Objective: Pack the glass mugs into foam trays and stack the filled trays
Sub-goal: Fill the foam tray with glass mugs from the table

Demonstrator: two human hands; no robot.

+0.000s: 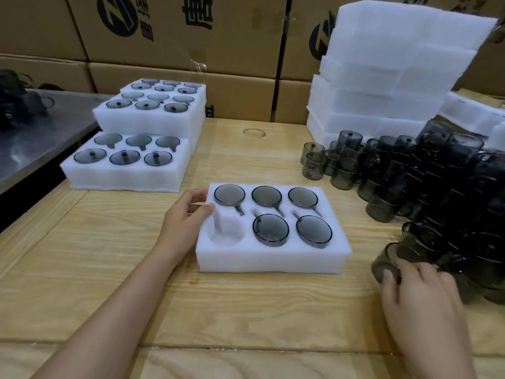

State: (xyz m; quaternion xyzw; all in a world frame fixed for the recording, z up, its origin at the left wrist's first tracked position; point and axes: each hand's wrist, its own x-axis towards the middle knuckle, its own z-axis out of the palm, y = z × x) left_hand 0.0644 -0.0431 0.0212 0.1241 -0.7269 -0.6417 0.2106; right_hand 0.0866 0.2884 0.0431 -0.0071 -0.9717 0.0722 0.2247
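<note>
Item, nearest: right hand (pixel 418 294), low at the right edge of the tabletop (pixel 246 310), its fingers (pixel 415 272) curled over one smoky glass mug (pixel 386 265) with the thumb against the wall, so the mug sits under and between the digits at the near end of the pile (probably the pick for the last slot). Item: left hand (pixel 188 214), reaching in from the left, thumb on top and fingers at the far-left corner of the foam tray (pixel 273 259), pinching that edge, apparently to steady the light foam against sliding. Item: the tray itself, six pockets, five filled with mugs seated mouth-up and handles laid in the slots; the empty pocket (pixel 225 235) is front-left, just beside the left thumb and well apart from the right hand. Item: loose mugs (pixel 437 181), heaped along the right, some nested in columns. Item: filled trays (pixel 123 170), left and farther back, one single tray in front of a taller stack. Item: empty foam trays (pixel 382 77), a high leaning pile at rear right. Item: cardboard cartons (pixel 191 36), walling the back.
</note>
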